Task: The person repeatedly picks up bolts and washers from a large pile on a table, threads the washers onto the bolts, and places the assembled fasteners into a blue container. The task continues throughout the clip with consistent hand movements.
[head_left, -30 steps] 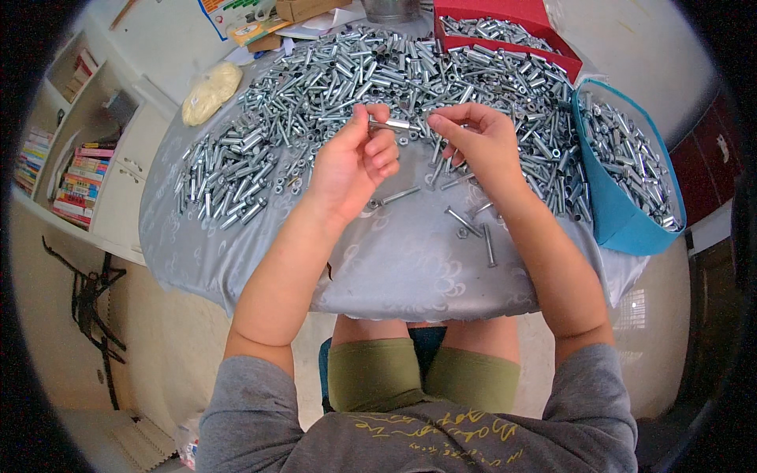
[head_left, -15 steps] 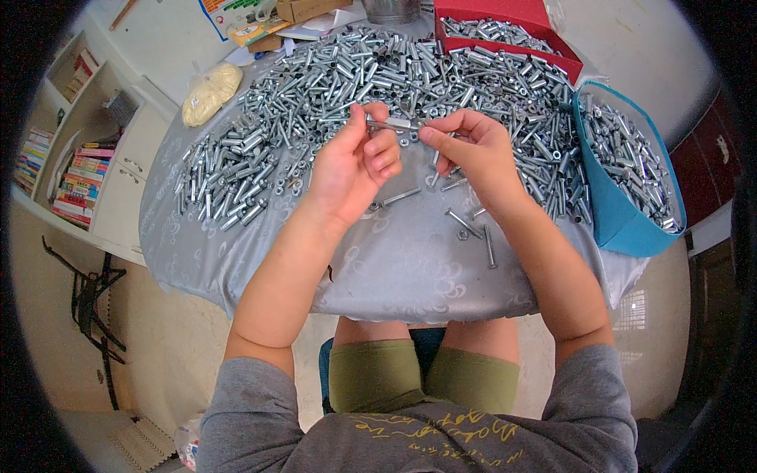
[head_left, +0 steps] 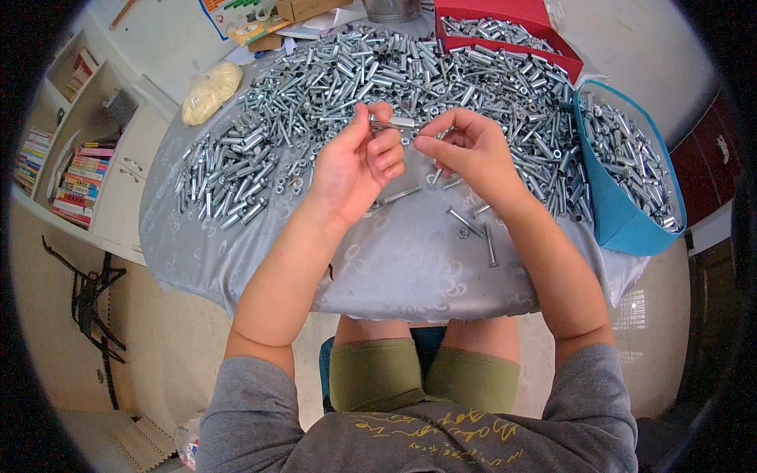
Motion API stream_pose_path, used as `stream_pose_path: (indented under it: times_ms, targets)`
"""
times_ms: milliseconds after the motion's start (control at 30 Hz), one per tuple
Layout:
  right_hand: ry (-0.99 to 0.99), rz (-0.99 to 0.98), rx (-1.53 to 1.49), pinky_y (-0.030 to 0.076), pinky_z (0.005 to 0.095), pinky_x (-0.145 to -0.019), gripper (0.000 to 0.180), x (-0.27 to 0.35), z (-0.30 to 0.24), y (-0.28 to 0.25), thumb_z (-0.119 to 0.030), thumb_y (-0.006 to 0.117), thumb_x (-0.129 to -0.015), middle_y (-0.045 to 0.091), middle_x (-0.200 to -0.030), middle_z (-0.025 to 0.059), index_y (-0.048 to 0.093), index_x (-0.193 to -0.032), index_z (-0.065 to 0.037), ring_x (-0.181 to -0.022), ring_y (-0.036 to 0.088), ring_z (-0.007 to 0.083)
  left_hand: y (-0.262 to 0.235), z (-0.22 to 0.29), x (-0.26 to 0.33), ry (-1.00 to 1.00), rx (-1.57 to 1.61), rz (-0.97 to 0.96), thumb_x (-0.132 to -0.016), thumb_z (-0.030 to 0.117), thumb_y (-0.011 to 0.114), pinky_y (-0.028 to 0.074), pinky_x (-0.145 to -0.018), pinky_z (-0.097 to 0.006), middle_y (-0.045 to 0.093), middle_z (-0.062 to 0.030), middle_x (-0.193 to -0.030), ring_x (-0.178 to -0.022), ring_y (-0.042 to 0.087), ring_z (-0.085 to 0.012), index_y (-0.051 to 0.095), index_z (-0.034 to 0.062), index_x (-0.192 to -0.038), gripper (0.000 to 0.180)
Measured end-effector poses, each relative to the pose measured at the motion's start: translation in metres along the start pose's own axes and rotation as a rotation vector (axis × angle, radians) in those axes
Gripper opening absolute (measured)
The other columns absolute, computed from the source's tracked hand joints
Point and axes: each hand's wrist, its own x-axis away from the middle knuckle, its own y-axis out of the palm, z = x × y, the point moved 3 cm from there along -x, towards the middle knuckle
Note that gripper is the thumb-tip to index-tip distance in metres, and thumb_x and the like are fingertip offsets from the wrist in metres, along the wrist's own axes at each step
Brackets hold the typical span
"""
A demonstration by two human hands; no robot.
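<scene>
A silvery sleeve anchor bolt (head_left: 400, 123) lies nearly level above the table, one end pinched between the thumb and curled fingers of my left hand (head_left: 351, 169). At its other end, my right hand (head_left: 477, 158) has thumb and forefinger drawn together. Whatever small piece those fingertips hold is too hidden to make out. Behind both hands spreads a big pile of metal bolts, sleeves and nuts (head_left: 355, 75). Loose on the cloth near my right wrist are a bolt (head_left: 491, 246) and a nut (head_left: 464, 233).
A shiny grey tablecloth (head_left: 394, 272) covers the table. A red box (head_left: 568, 67) of metal parts stands at the back right, a teal fabric bin (head_left: 623, 232) of parts at the right edge. Far left sits a cream-filled plastic bag (head_left: 211, 93); a metal bucket (head_left: 392, 11) is at the back.
My right fingertips have shifted slightly left and down around the anchor's end. The anchor's sleeve shows more plainly, and my left hand has barely moved.
</scene>
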Motion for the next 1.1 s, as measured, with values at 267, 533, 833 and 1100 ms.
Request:
stream_pose_path:
  times_ms: [267, 533, 833, 1100]
  targets:
    - [-0.004, 0.021, -0.121, 0.039, 0.0178, -0.043, 0.014, -0.001, -0.005, -0.004, -0.007, 0.064, -0.072, 0.057, -0.073, 0.0026, 0.057, -0.082, -0.001, -0.051, 0.049, 0.0042, 0.002, -0.001, 0.0, -0.036, 0.01, 0.008, -0.091, 0.034, 0.03, 0.027, -0.051, -0.022, 0.03, 0.005, -0.057, -0.052, 0.03, -0.0078, 0.04, 0.0127, -0.083, 0.024]
    - [-0.066, 0.001, -0.054, 0.041, 0.0181, -0.048, 0.023, -0.001, -0.004, -0.004, -0.007, 0.059, -0.075, 0.058, -0.075, 0.0035, 0.057, -0.097, 0.0, -0.054, 0.05, 0.0055, 0.001, 0.0, 0.0, -0.032, 0.015, -0.011, -0.09, 0.035, 0.03, 0.029, -0.052, -0.022, 0.031, 0.0048, -0.057, -0.053, 0.03, -0.0075, 0.041, 0.0118, -0.083, 0.027]
    - [0.032, -0.109, -0.053, 0.048, 0.0207, -0.064, 0.027, -0.001, -0.003, 0.001, -0.012, 0.051, -0.083, 0.06, -0.088, 0.0079, 0.052, -0.106, 0.002, -0.077, 0.058, 0.0111, -0.001, -0.001, -0.001, -0.031, 0.022, 0.011, -0.09, 0.034, 0.031, 0.028, -0.051, -0.022, 0.031, 0.0052, -0.057, -0.052, 0.03, -0.0075, 0.041, 0.0123, -0.082, 0.025]
    - [0.047, -0.168, -0.16, 0.047, 0.0241, -0.067, 0.029, -0.003, -0.003, 0.001, -0.018, 0.052, -0.083, 0.059, -0.091, 0.0077, 0.051, -0.107, 0.0, -0.08, 0.058, 0.0127, 0.001, 0.0, 0.0, -0.018, 0.026, 0.044, -0.09, 0.033, 0.031, 0.027, -0.051, -0.022, 0.031, 0.0052, -0.056, -0.051, 0.03, -0.0075, 0.041, 0.0127, -0.082, 0.024]
